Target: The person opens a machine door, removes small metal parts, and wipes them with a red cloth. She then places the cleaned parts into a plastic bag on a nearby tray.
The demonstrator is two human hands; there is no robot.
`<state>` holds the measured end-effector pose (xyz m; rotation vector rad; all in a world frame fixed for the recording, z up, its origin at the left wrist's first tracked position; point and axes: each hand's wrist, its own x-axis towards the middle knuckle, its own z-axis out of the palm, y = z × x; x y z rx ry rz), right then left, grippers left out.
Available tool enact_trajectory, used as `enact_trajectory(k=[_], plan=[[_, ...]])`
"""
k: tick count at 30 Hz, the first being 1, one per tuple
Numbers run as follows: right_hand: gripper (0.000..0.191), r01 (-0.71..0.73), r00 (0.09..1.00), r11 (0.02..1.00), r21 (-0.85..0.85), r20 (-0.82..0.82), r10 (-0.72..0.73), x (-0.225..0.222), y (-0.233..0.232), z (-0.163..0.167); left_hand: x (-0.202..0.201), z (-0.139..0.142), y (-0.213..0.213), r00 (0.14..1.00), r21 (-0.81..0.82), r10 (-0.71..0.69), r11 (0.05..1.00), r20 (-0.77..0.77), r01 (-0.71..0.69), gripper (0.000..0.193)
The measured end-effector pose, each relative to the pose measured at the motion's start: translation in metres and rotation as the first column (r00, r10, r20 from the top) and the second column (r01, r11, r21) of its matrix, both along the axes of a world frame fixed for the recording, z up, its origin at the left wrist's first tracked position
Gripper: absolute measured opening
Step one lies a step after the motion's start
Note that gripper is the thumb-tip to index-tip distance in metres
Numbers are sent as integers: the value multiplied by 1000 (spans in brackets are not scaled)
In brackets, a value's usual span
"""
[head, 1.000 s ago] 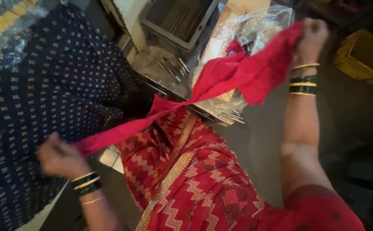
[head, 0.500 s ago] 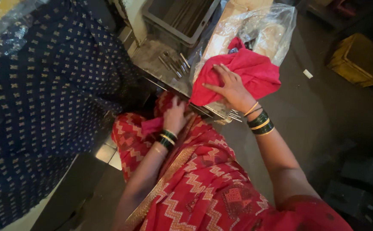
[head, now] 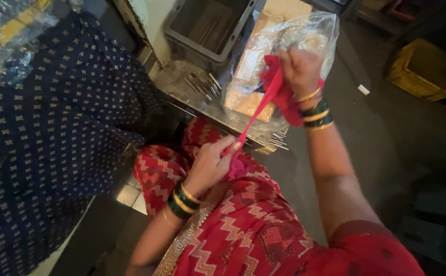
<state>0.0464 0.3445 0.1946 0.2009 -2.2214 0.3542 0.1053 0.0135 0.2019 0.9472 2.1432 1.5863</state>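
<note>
Both hands are busy with a red cloth [head: 274, 94] here. The right hand [head: 299, 69] is up near the top, fingers closed around the bunched end of it, and the left hand [head: 210, 163] is lower down by the lap, pinching the other end shut between thumb and fingers. The cloth runs in a thin, taut strip between the two, slanting from upper right to lower left. Both wrists have green and gold bangles [head: 184, 200].

Right behind the right hand sits a clear plastic bag [head: 284, 41], crumpled, with pale tan flat packets showing through it; can't make out any labels. It rests on a dull metal tabletop [head: 182, 84], where a few loose metal rods [head: 202, 87] lie just left of the bag. Beyond them is a grey plastic crate [head: 207, 28] with more rods inside.

Off to the right on the dark floor [head: 386, 128], well apart from everything, there's a yellow crate [head: 425, 69] and a small white scrap [head: 364, 90]. On the left is a big spread of navy fabric [head: 54, 133] with small pale dots, and shiny clear wrapping with a yellow bit [head: 8, 36] in the top left corner.
</note>
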Motion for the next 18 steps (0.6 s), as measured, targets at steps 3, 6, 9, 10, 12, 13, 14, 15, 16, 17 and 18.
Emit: enact_trajectory(k=[3,6,9,10,12,13,14,15,16,17,18], plan=[[42,-69,997,991,118,-22,72,-11,18,17,7,17,-1,995,3,71,997,63,-71,21],[36,-64,991,970,235,-96,89,-26,29,19,17,25,-5,998,41,63,997,18,-63,19],[24,154,975,972,175,-188,-121,-46,55,30,31,31,-33,999,206,-7,978,-47,16,20],[20,244,951,963,116,-222,-215,-45,71,35,40,34,-55,989,272,-3,961,-151,44,22],[13,247,918,968,-54,-307,-251,-36,107,41,25,25,-75,963,260,245,928,114,-267,20],[11,194,900,973,-126,-372,-227,-36,130,50,10,18,-76,952,186,292,934,95,-305,20],[10,126,889,969,-213,-408,-206,-33,146,50,-2,10,-79,932,78,350,931,90,-357,22],[14,120,887,937,-328,-389,-250,-34,153,40,-6,3,-86,919,-65,385,923,85,-380,24],[13,146,877,897,-416,-366,-313,-35,161,32,-10,-4,-87,928,-49,346,938,137,-342,23],[12,161,875,859,-486,-332,-352,-37,169,30,-14,-12,-77,929,-7,318,947,190,-322,22],[12,173,876,832,-527,-303,-374,-42,174,27,-15,-18,-67,925,49,295,948,241,-315,22]])
